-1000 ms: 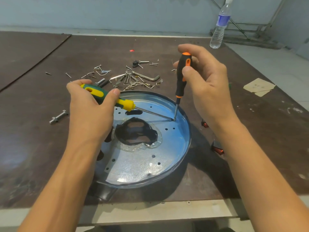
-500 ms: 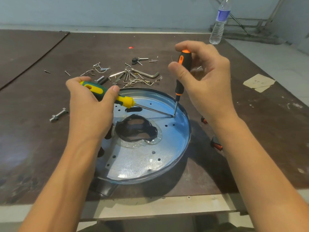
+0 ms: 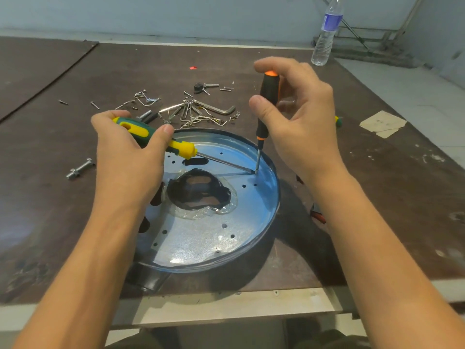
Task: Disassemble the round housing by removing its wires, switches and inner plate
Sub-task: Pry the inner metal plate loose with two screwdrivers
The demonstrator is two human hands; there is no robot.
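The round metal housing [image 3: 273,197] lies open side up near the table's front edge. Inside it sits a silvery inner plate [image 3: 201,235] with a ragged black-edged hole [image 3: 198,191] and clear film in its middle. My left hand [image 3: 125,157] grips a green and yellow screwdriver [image 3: 181,148] almost flat, its shaft crossing the plate to the right. My right hand [image 3: 297,122] holds a black and orange screwdriver [image 3: 266,102] upright. Both tips meet at a spot near the housing's right rim.
Loose screws, clips and a hex key [image 3: 219,109] lie in a heap behind the housing. A bolt [image 3: 79,168] lies to the left. A water bottle [image 3: 325,34] stands at the back right, a paper scrap [image 3: 382,123] at the right. Small red parts [image 3: 318,215] lie right of the housing.
My right hand has shifted its fingers on the upright screwdriver's handle. The left hand and its screwdriver stay nearly in place. The view has drifted a little.
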